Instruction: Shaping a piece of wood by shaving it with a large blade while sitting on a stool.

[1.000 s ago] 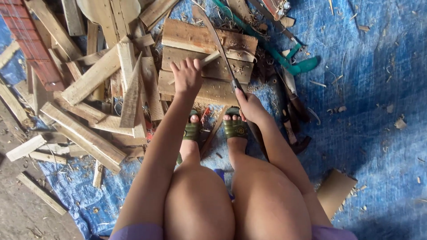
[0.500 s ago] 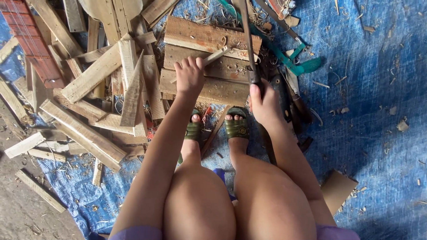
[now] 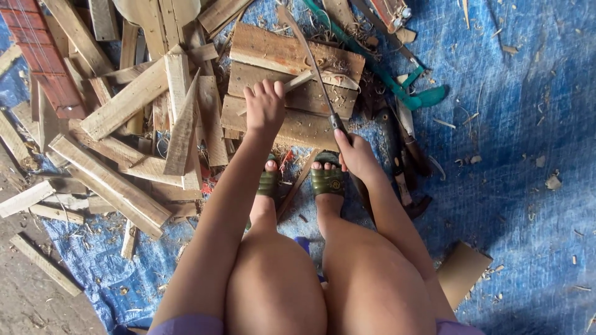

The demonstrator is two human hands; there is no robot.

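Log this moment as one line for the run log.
left hand: holds small wood stick on plank block | right hand: grips long knife, blade on stick

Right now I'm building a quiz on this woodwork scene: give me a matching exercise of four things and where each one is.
Things:
1. long blade
2. thin stick
3. green saw
4. cardboard piece

Places:
A. on the tarp by the right thigh
B. pinned on the block by the left hand
C. gripped in the right hand
D. on the tarp right of the block

Pairs: 1-C, 2-B, 3-D, 4-A
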